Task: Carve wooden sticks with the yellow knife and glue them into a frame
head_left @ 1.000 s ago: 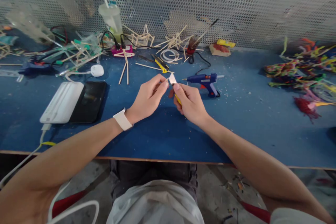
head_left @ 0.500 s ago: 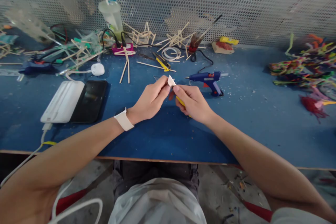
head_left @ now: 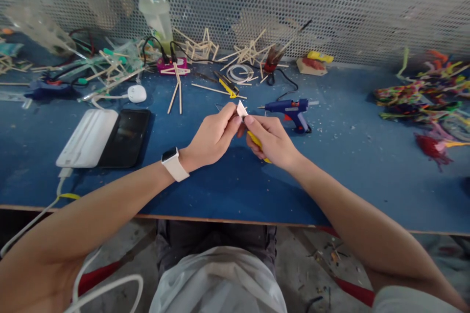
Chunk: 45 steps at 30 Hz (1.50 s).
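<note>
Clock positions are read from the meeting point of the hands, with 12 o'clock directed away from the person. The right hand (head_left: 273,142) is closed around a yellow cutter (head_left: 256,140), its thumb at the foot of the pale blade (head_left: 242,110). The blade points just short of 12 o'clock and lies against the fingertips of the left hand (head_left: 213,138). The left thumb and forefinger are drawn together in a pinch; whether a small piece lies between them cannot be made out, being hidden by the fingers and blade. Both hands are raised above the blue table (head_left: 348,171). A watch (head_left: 175,164) on the left wrist sits at 8 o'clock. Nearest the right hand, between 2 and 3 o'clock, lies a blue glue gun (head_left: 292,109), its nozzle directed to 9. At 11 o'clock lies a second cutter (head_left: 227,85); at 12, a clear coil (head_left: 239,74) with a stick assembly (head_left: 250,54) behind it. At 10 o'clock, a forked stick piece (head_left: 178,89) leans on a magenta adapter (head_left: 171,66).
</note>
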{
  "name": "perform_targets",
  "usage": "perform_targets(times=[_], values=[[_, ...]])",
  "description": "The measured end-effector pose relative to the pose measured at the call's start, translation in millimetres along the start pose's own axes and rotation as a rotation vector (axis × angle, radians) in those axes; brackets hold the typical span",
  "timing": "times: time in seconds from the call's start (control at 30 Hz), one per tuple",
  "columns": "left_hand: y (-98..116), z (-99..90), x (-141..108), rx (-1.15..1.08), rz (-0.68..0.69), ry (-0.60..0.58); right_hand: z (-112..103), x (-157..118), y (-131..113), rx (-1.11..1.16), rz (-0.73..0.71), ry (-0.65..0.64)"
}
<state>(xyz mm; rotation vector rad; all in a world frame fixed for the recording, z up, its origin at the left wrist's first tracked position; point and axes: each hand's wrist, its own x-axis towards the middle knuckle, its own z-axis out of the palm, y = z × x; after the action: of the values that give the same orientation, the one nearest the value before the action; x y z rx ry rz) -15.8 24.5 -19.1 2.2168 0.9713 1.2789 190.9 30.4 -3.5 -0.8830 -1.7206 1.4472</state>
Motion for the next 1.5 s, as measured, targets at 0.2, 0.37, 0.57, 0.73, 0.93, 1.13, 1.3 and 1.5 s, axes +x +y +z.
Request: perform_targets(times=[0.2, 0.37, 0.57, 0.73, 0.93, 1.13, 1.3, 1.5], values=[[2, 0.0, 1, 0.034, 0.036, 0.034, 5, 0, -2, 0.019, -0.012, 0.042], [6, -1.2, 2, 0.032, 0.039, 0.068, 10, -3, -2, -0.049, -0.096, 0.122], [7, 0.6, 0, 0.028, -0.018, 0.107, 11, -5, -1, -0.167, -0.129, 0.211], [1, 0.4, 0, -0.026, -0.067, 0.113, 9, -3, 0, -0.159, -0.103, 0.205], [-4, 1.3, -2, -0.081, -0.090, 0.055, 8, -3, -1, -0.204, -0.089, 0.158], [-13, 6.4, -3, -0.357, -0.173, -0.076, 2, 0, 1, -0.217, -0.045, 0.117], [-14, 2.7, -2, -0.324, -0.191, -0.106, -2, 3, 1, -0.234, -0.051, 0.069], [-7, -2.9, 0, -0.170, -0.119, -0.088, -4, 5, 1, -0.169, -0.036, 0.040]])
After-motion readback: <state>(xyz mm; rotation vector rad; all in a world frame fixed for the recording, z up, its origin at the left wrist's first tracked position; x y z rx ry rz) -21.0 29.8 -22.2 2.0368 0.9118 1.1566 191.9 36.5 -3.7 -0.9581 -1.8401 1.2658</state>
